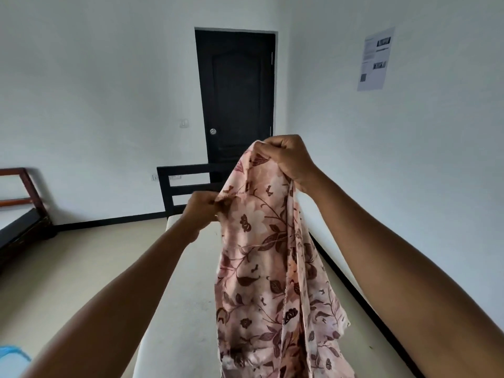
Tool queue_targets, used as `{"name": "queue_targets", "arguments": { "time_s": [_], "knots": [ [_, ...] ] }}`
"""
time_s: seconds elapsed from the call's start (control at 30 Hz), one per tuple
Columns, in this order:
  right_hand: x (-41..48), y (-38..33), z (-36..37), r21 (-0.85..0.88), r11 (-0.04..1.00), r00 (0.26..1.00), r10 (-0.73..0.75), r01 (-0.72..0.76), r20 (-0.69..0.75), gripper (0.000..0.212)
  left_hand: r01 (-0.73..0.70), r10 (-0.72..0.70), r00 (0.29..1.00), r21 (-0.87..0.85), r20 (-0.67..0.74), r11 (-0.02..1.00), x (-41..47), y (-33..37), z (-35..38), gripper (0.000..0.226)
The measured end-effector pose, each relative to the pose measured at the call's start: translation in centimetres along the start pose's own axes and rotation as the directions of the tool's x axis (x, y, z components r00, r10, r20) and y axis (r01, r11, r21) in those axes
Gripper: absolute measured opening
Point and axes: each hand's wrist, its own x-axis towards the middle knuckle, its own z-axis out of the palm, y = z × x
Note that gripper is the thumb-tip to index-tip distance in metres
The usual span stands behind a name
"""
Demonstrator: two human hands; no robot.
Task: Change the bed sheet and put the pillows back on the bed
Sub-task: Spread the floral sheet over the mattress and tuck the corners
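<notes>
A pink bed sheet (pixel 267 263) with a dark brown flower print hangs in front of me over the bare cream mattress (pixel 185 296). My right hand (pixel 289 156) grips the sheet's top edge, raised high. Lower and to the left, my left hand (pixel 203 210) pinches the sheet's left edge. The cloth drapes down in folds to the bottom of the view. No pillows are visible.
A black headboard (pixel 185 184) stands at the mattress's far end, before a black door (pixel 237 96). A second bed frame (pixel 21 214) is at the left wall. A paper notice (pixel 375 60) hangs on the right wall. Something blue (pixel 12 351) lies at lower left.
</notes>
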Motion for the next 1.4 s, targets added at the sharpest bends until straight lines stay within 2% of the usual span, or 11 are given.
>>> {"name": "queue_targets", "arguments": {
  "time_s": [0.1, 0.2, 0.37, 0.63, 0.8, 0.93, 1.03, 1.13, 1.23, 1.33, 1.4],
  "knots": [
    [0.0, 3.5, -1.9, -0.185, 0.983, 0.999, 0.009, -0.017, -0.043, 0.042, 0.001, -0.023, 0.989, -0.152, -0.144, 0.988, -0.2, 0.9, -1.4, 0.006],
    [-1.0, 7.7, -2.7, -0.226, 0.965, 0.989, 0.115, -0.134, -0.093, 0.038, -0.006, -0.019, 0.988, -0.164, -0.153, 0.986, -0.8, 1.5, -1.9, 0.018],
    [-1.6, 12.1, -2.0, -0.111, 0.979, 0.985, 0.17, -0.171, -0.014, 0.036, 0.063, -0.066, 0.997, -0.049, -0.047, 0.997, -2.9, -0.8, 0.6, 0.02],
    [-2.2, 13.9, -1.4, 0.009, 0.987, 0.972, 0.154, -0.158, 0.175, 0.019, 0.185, -0.233, 0.962, -0.281, -0.146, 0.942, -7.8, -4.8, 3.7, 0.034],
    [-3.2, 12.4, -1.6, 0.099, 0.99, 0.972, 0.081, -0.105, 0.222, 0.012, 0.226, -0.24, 0.97, -0.253, -0.024, 0.941, -9.1, -5.3, 3.8, 0.044],
    [-4.0, 10.3, -1.3, 0.034, 0.996, 0.965, 0.072, -0.083, 0.252, 0.015, 0.263, -0.266, 0.963, -0.333, 0.038, 0.906, -9.5, -5.4, 3.9, 0.041],
    [-4.9, 8.7, -0.9, 0.013, 0.998, 0.972, 0.055, -0.059, 0.228, 0.015, 0.24, -0.342, 0.922, -0.428, -0.179, 0.871, -9.3, -5.3, 4.9, 0.013],
    [-5.6, 7.8, -0.4, -0.005, 0.998, 0.99, 0.06, -0.06, 0.124, 0.02, 0.089, -0.305, 0.838, -0.437, -0.453, 0.895, -9.8, -3.7, 5.5, 0.017],
    [-6.3, 7.6, -0.6, 0.048, 0.987, 0.969, 0.144, -0.156, 0.2, 0.017, -0.037, -0.191, 0.879, -0.461, -0.437, 0.886, -10.4, -1.1, 5.1, 0.012],
    [-6.6, 7.0, -1.2, 0.187, 0.945, 0.935, 0.21, -0.27, 0.287, 0.013, 0.019, -0.147, 0.929, -0.353, -0.339, 0.936, -11.3, -0.1, 4.3, 0.009],
    [-6.4, 6.7, -1.5, 0.261, 0.907, 0.914, 0.238, -0.33, 0.329, 0.014, 0.114, -0.218, 0.922, -0.313, -0.321, 0.943, -11.8, -0.5, 4.0, 0.013]
  ]
}}
